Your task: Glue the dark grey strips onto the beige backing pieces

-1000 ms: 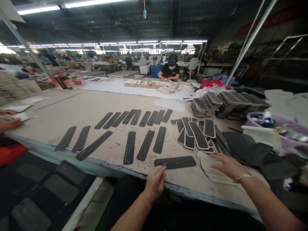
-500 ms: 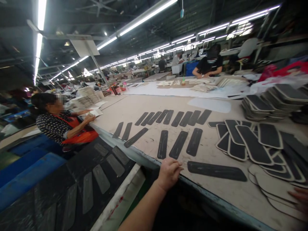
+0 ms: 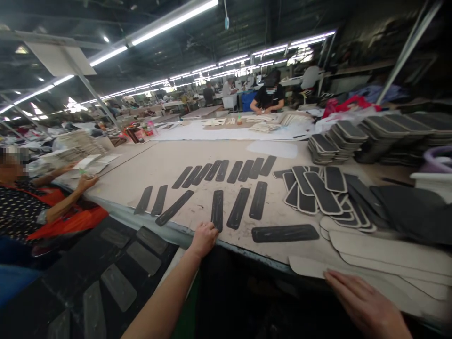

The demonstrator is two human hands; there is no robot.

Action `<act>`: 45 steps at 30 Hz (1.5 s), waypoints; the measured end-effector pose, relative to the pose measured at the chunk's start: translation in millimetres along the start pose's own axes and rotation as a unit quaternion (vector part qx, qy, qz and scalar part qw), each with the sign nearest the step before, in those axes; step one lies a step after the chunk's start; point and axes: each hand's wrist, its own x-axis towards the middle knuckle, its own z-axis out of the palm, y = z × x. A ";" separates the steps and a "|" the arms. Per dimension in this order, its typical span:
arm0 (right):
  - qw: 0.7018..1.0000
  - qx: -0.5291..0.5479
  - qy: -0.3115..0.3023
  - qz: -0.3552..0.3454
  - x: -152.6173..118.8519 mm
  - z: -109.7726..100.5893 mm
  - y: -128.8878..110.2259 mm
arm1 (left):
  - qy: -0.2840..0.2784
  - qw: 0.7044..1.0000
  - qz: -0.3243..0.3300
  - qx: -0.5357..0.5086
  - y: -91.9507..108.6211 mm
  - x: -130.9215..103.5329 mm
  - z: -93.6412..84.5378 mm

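My left hand (image 3: 205, 239) is at the table's near edge with fingers curled together, its fingertips at the lower end of a black strip (image 3: 217, 209). Whether they pinch anything is hidden. With fingers straight and close together, my right hand (image 3: 365, 299) is on the near edge of a long cream panel (image 3: 310, 267); its thumb is out of sight. Several cream panels (image 3: 388, 247) with rounded ends lie behind it. One black strip (image 3: 285, 233) lies crosswise between my hands. More black strips (image 3: 241, 207) with shiny streaks are spread beyond.
Cream-edged black pieces (image 3: 321, 188) lie heaped at right, before tall stacks (image 3: 384, 132). Dark material (image 3: 406, 209) lies beside them. At left, a co-worker in an orange apron (image 3: 67, 221) handles pale sheets. Dark strips (image 3: 118, 287) lie on a lower black surface. Another person (image 3: 268, 96) works across the table.
The view has swung to the right. My right hand has come in from the right edge with a cream panel, which now lies along the table's front. My left hand has shifted left along the edge.
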 end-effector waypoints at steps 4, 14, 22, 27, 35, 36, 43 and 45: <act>0.998 -0.002 -0.036 -0.046 0.9 23.4 -34.1 | -0.008 0.999 0.036 0.016 0.1 5.5 -2.4; 0.988 0.107 -0.049 0.099 26.6 23.3 -39.5 | 0.167 0.984 -0.019 -0.065 -10.1 14.2 -36.6; 0.807 0.451 0.046 0.379 62.2 8.0 -57.8 | 0.204 0.887 -0.094 -0.403 36.6 4.6 -140.6; 0.622 0.637 0.079 0.448 85.6 3.0 -55.1 | 0.103 0.768 -0.173 -0.608 80.2 2.7 -145.9; 0.635 0.613 0.004 0.470 60.5 -20.6 -40.6 | -0.032 0.659 -0.245 -0.711 116.8 9.3 -96.7; 0.636 0.601 -0.002 0.484 52.5 -22.8 -37.5 | -0.037 0.662 -0.249 -0.706 119.5 9.7 -88.2; 0.755 0.358 -0.099 0.540 5.4 -36.3 9.0 | -0.085 0.739 -0.278 -0.608 147.5 22.3 -14.9; 0.794 0.281 -0.105 0.529 1.4 -37.4 23.9 | -0.099 0.745 -0.271 -0.602 156.4 29.9 2.6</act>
